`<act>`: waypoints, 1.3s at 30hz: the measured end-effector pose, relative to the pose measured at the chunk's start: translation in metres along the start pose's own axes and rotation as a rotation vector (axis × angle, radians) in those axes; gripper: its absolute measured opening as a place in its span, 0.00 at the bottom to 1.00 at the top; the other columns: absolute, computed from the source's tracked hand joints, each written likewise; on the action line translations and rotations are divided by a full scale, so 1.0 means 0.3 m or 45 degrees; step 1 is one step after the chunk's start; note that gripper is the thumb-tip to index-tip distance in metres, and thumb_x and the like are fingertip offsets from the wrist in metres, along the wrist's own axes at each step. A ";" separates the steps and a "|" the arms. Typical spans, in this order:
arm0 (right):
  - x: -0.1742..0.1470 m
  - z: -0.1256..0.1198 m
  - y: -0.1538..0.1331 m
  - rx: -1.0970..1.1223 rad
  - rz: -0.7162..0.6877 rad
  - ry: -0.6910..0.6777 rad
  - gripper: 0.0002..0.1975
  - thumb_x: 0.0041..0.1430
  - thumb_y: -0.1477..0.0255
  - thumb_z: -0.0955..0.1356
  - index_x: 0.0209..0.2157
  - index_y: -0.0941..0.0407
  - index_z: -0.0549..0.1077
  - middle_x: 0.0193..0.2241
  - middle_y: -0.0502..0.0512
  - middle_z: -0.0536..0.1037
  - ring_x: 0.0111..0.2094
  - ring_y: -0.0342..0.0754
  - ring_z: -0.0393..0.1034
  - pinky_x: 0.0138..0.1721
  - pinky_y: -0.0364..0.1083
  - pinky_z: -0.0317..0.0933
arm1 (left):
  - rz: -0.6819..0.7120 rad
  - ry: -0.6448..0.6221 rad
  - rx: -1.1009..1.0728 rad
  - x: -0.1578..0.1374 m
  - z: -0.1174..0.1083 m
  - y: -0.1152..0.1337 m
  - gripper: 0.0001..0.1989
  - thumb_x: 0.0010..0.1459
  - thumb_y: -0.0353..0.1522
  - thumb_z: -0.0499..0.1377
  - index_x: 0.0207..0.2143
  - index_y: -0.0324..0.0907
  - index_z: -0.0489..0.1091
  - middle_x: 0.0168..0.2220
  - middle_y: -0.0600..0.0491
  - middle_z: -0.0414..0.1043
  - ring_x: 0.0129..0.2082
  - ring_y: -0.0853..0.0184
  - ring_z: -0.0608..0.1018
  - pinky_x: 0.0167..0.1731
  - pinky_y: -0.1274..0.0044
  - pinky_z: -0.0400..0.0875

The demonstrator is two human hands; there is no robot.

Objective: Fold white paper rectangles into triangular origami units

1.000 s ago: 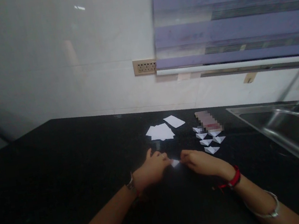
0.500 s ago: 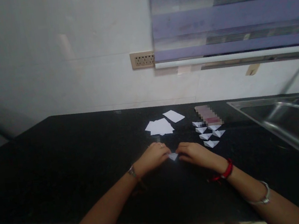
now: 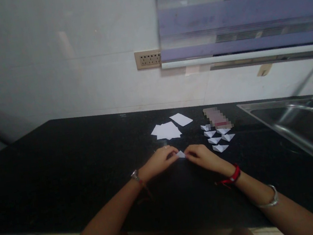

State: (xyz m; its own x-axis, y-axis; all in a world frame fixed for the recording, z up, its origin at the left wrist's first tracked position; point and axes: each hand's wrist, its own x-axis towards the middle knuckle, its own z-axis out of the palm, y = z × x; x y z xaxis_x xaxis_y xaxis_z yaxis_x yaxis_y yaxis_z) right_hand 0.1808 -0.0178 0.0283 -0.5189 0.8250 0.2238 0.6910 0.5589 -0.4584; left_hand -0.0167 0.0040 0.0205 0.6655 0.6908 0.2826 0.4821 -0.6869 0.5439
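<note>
A small folded piece of white paper point(image 3: 181, 154) is held between my two hands just above or on the black countertop point(image 3: 73, 173). My left hand point(image 3: 161, 159) pinches its left corner between thumb and fingers. On the right corner, my right hand point(image 3: 202, 156) has its fingertips closed. The fingers hide both ends of the paper. Beyond my left hand lies a loose pile of white paper sheets point(image 3: 166, 130), with one more white sheet point(image 3: 181, 119) behind it. Several folded paper pieces point(image 3: 220, 148) sit in rows to the right of my right hand.
A blurred-out flat rectangular object point(image 3: 217, 117) lies behind the folded pieces. At the right, a metal sink point(image 3: 282, 130) is set into the counter. The tiled wall carries a socket panel point(image 3: 149, 59) and a purple striped blind point(image 3: 241, 14).
The folded paper between my hands now points upward, where its point faced me before. Both hands have shifted slightly, and the whole view has tilted a little.
</note>
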 end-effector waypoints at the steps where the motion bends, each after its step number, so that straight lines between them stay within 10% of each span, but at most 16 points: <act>1: 0.000 0.002 0.001 0.020 0.011 0.004 0.08 0.53 0.76 0.60 0.30 0.60 0.71 0.27 0.54 0.72 0.28 0.43 0.65 0.30 0.41 0.57 | -0.013 0.002 -0.018 0.000 -0.001 0.002 0.10 0.54 0.34 0.52 0.37 0.41 0.66 0.34 0.52 0.69 0.33 0.69 0.70 0.33 0.79 0.62; 13: -0.009 0.003 -0.025 0.035 -0.176 0.159 0.12 0.53 0.73 0.63 0.40 0.58 0.68 0.35 0.56 0.71 0.34 0.45 0.65 0.36 0.43 0.59 | -0.326 0.150 -0.685 0.015 0.009 0.003 0.05 0.50 0.30 0.53 0.30 0.38 0.63 0.25 0.55 0.66 0.26 0.73 0.69 0.28 0.81 0.63; 20: -0.004 0.029 -0.021 0.209 0.022 0.249 0.10 0.52 0.73 0.64 0.37 0.58 0.71 0.31 0.54 0.75 0.30 0.44 0.68 0.32 0.42 0.61 | -0.316 0.173 -0.970 0.011 0.025 0.018 0.11 0.45 0.32 0.59 0.32 0.38 0.62 0.30 0.53 0.68 0.32 0.70 0.73 0.34 0.77 0.66; 39: 0.008 0.058 -0.025 0.772 0.245 0.178 0.13 0.51 0.73 0.62 0.41 0.59 0.66 0.21 0.49 0.72 0.22 0.41 0.67 0.25 0.40 0.63 | -0.248 0.310 -0.614 0.012 0.043 0.043 0.07 0.46 0.25 0.54 0.31 0.37 0.65 0.32 0.52 0.67 0.31 0.71 0.73 0.31 0.79 0.69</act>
State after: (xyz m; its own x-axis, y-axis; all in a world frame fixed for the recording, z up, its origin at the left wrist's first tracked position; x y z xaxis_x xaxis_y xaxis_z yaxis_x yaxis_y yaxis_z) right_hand 0.1655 -0.0213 0.0173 -0.3156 0.9315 0.1806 0.3368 0.2879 -0.8965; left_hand -0.0008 -0.0053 0.0184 0.4126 0.8657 0.2835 0.2303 -0.4002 0.8870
